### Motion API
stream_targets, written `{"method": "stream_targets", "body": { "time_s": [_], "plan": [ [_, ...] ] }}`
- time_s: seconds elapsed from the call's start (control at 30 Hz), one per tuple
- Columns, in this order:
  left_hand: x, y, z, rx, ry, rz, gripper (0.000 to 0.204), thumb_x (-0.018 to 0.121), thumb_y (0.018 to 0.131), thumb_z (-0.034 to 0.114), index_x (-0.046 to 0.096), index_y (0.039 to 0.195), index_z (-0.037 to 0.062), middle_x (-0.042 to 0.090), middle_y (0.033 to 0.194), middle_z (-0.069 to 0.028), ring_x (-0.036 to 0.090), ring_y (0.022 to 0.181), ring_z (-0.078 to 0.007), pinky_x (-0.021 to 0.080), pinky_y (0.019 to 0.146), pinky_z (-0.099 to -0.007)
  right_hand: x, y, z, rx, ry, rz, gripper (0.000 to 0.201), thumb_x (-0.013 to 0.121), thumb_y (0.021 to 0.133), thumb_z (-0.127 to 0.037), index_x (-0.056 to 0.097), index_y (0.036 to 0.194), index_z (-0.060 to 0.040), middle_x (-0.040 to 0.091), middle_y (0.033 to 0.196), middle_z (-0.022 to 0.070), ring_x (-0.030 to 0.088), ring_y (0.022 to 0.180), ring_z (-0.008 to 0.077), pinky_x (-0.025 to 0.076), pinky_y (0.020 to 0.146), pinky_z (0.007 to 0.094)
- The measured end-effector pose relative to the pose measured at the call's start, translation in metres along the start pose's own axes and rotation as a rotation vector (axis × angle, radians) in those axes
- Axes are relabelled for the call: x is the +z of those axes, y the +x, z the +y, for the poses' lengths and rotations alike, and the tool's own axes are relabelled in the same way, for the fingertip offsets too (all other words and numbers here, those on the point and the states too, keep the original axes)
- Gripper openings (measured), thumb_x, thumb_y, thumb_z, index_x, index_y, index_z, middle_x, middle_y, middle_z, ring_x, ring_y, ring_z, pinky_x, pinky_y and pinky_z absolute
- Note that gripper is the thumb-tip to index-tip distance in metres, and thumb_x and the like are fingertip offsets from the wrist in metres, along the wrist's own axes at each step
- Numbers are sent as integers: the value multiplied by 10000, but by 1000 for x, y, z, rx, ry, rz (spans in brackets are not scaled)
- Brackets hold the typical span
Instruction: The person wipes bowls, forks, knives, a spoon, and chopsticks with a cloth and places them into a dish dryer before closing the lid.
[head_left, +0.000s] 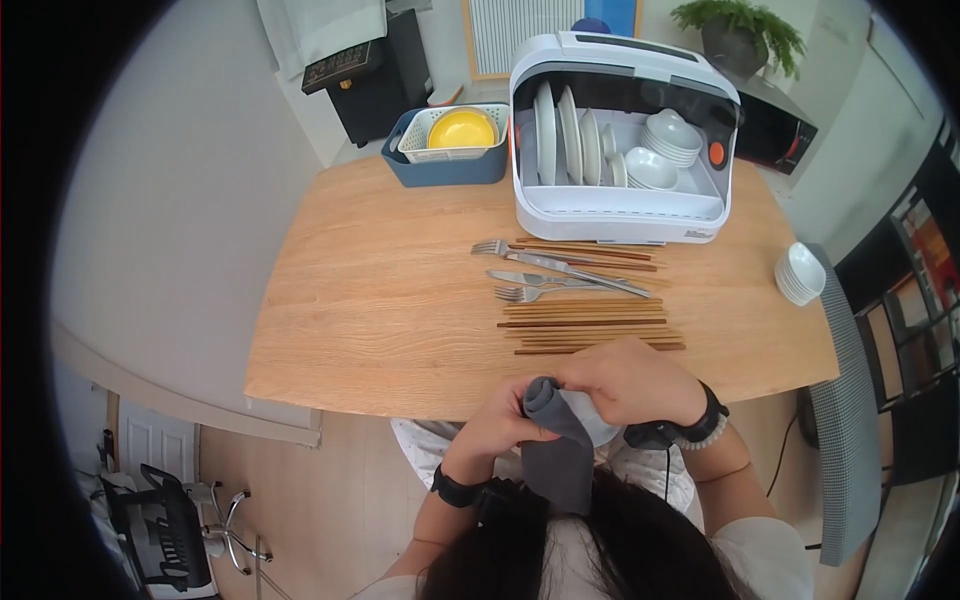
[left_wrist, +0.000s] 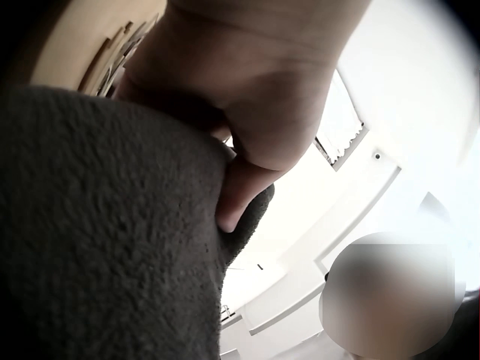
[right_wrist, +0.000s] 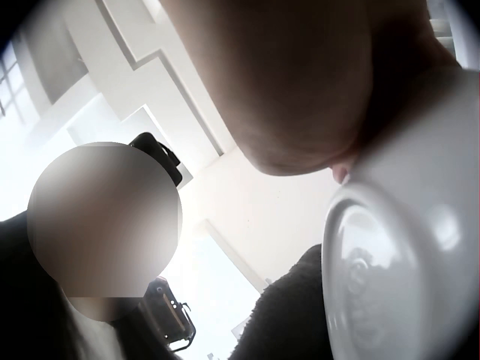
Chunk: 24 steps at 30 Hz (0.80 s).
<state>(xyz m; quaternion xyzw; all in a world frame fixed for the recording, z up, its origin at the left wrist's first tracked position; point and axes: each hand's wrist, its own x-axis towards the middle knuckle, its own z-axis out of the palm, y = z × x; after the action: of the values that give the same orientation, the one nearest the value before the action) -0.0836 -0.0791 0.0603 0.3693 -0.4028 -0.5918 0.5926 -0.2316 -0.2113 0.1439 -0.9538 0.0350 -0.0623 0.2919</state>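
Low in the head view, just past the table's front edge, the left hand point(head_left: 497, 420) grips a dark grey cloth point(head_left: 560, 465), its thumb across it. Beside it the right hand point(head_left: 635, 385) holds a white bowl point(head_left: 592, 418), partly covered by the cloth. The left wrist view shows the hand point(left_wrist: 262, 112) pinching the fuzzy cloth point(left_wrist: 112, 232), which hangs down. In the right wrist view the bowl's glossy underside point(right_wrist: 375, 277) faces the camera, under the right hand point(right_wrist: 292, 82); most fingers are hidden.
Chopsticks point(head_left: 590, 322) and several forks and knives point(head_left: 560, 268) lie on the table point(head_left: 380, 290). Behind them stands a dish box point(head_left: 620, 222) with plates and bowls. A blue basket point(head_left: 445, 172) holds a yellow bowl point(head_left: 462, 128). Small stacked bowls point(head_left: 800, 274) sit near the right edge.
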Motion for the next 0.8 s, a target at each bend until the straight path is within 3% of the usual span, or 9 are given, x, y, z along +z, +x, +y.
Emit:
{"method": "stream_targets", "body": {
  "time_s": [0.1, 0.17, 0.23, 0.47, 0.53, 0.6, 0.67, 0.7, 0.8],
  "plan": [
    [1, 0, 1, -35, -47, 46, 394, 698, 650, -21, 554, 1016, 1, 605, 825, 3, 566, 762, -84, 451, 708, -222, 3, 4, 1, -19, 29, 221, 89, 512, 755, -2, 563, 819, -36, 558, 716, 121, 532, 652, 302, 436, 579, 343],
    [5, 0, 5, 133, -214, 221, 445, 719, 644, 9, 528, 1046, 5, 606, 861, -21, 579, 804, -116, 462, 741, -249, 8, 4, 9, -35, 80, 387, 42, 537, 791, -27, 567, 819, -37, 566, 713, 96, 540, 632, 255, 437, 577, 314],
    [7, 0, 2, 250, -320, 323, 477, 729, 639, 27, 511, 1063, 5, 603, 889, -36, 580, 833, -138, 464, 760, -268, 15, -3, 14, 197, 802, 577, 85, 551, 859, -107, 565, 837, -26, 541, 693, -1, 519, 660, 91, 415, 582, 231],
    [0, 1, -13, 349, -273, 393, 539, 759, 617, 68, 486, 1076, 2, 591, 924, -56, 573, 865, -155, 463, 758, -278, 47, -11, 18, 172, 1177, 660, 148, 489, 914, -168, 538, 890, -31, 496, 752, -49, 466, 734, 30, 375, 600, 192],
    [-4, -4, -10, 333, -214, 363, 516, 756, 617, 57, 501, 1062, 1, 592, 908, -49, 570, 853, -136, 461, 744, -266, 40, -17, 22, 153, 1118, 592, 140, 490, 907, -160, 544, 878, -35, 499, 733, -31, 471, 704, 48, 376, 584, 215],
    [-11, -9, 4, 128, 200, 74, 439, 735, 619, 16, 543, 1013, -2, 590, 877, -19, 545, 827, -84, 443, 719, -231, 27, -17, 22, 133, 1061, 516, 133, 491, 900, -153, 549, 866, -38, 502, 714, -13, 476, 675, 66, 377, 568, 237],
    [1, -5, 14, 114, 212, 34, 375, 706, 628, -20, 567, 976, -2, 587, 866, 5, 520, 800, -54, 430, 704, -212, 9, -15, 14, 73, 637, 152, 142, 546, 847, -163, 545, 805, -28, 482, 635, 20, 480, 600, 124, 370, 536, 265],
    [2, -3, 15, 35, 230, -2, 370, 703, 627, -31, 566, 970, -2, 585, 863, 12, 515, 794, -51, 426, 701, -208, 5, -13, 6, 69, 381, 96, 76, 579, 780, -111, 568, 791, -37, 476, 599, 88, 476, 566, 223, 379, 533, 296],
    [0, -1, 10, -15, 317, -54, 339, 685, 638, -46, 566, 952, 3, 576, 842, 23, 514, 786, -54, 426, 708, -212, 7, -8, -3, 10, 120, 111, 81, 597, 730, -81, 597, 809, -65, 494, 616, 128, 467, 579, 288, 394, 545, 315]
  ]
}}
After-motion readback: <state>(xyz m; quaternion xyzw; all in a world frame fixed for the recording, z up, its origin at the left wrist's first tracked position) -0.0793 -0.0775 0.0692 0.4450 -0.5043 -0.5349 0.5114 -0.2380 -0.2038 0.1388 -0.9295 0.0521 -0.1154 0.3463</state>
